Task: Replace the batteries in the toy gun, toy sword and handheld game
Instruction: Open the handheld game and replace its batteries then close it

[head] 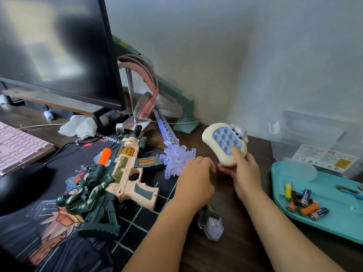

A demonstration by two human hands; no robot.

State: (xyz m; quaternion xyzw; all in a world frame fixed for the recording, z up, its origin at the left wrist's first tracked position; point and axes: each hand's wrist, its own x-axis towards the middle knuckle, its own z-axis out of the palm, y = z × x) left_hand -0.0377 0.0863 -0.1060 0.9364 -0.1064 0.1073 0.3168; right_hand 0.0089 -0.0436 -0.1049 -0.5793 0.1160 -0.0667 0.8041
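Note:
My right hand grips the cream handheld game from below and tilts it up, with the thumb pressing on its purple bubble pad. My left hand hovers with curled fingers just left of the game, over the hilt of the translucent toy sword, which lies lit on the desk; I cannot tell whether it holds anything. The sword's pommel shows below my left wrist. The tan and green toy gun lies on the printed desk mat to the left. Loose batteries lie in the teal tray.
A monitor, pink keyboard, black mouse and crumpled tissue fill the left. Pink headphones hang on a stand behind the sword. A clear plastic box stands behind the tray by the wall.

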